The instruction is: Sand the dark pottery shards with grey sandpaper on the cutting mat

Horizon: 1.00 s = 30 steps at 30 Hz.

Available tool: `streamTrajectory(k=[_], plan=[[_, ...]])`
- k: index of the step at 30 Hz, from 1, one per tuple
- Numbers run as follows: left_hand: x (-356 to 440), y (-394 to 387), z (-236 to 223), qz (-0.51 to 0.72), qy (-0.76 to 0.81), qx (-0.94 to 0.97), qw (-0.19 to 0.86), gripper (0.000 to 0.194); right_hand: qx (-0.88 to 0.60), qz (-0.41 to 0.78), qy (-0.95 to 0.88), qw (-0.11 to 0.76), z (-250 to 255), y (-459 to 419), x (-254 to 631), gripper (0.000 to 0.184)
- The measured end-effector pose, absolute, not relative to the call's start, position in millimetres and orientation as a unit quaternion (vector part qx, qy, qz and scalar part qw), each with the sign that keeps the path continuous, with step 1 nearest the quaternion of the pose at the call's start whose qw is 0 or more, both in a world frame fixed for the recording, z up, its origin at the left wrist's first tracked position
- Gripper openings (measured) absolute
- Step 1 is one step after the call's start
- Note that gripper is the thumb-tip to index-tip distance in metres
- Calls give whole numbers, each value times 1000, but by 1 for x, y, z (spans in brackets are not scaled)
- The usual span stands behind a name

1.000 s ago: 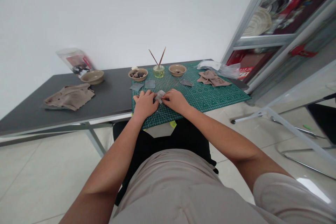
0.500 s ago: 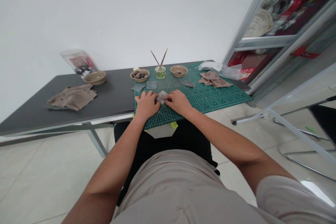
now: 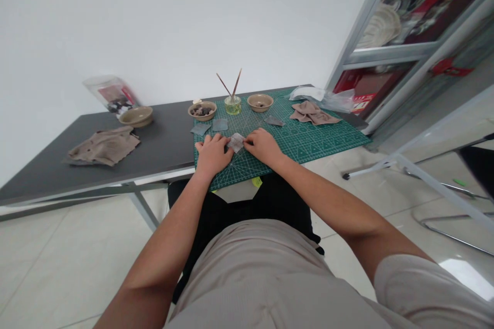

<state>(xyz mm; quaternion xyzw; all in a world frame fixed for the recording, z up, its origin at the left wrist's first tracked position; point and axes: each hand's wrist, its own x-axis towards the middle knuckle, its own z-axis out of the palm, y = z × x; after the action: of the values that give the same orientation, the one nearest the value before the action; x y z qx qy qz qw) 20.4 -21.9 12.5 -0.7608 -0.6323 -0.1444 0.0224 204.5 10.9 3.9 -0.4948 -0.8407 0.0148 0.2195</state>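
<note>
Pinching a small grey square (image 3: 236, 142) at its right corner with closed fingers of the right hand (image 3: 264, 147); touching its left side with the left hand (image 3: 213, 155), cannot tell if gripping; at the green cutting mat's (image 3: 309, 141) front.

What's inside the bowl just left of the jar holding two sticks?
The bowl holds small lumps, some brownish, some dark, too small to identify. They cover its bottom, so anything beneath them cannot be seen.
</note>
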Motion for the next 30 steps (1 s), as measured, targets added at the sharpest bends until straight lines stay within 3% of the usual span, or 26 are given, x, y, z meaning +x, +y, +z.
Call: streamTrajectory(k=[30], plan=[[23, -25, 14, -140, -646, -750, 15, 39, -436, 48, -868, 233, 2, 7, 196, 19]])
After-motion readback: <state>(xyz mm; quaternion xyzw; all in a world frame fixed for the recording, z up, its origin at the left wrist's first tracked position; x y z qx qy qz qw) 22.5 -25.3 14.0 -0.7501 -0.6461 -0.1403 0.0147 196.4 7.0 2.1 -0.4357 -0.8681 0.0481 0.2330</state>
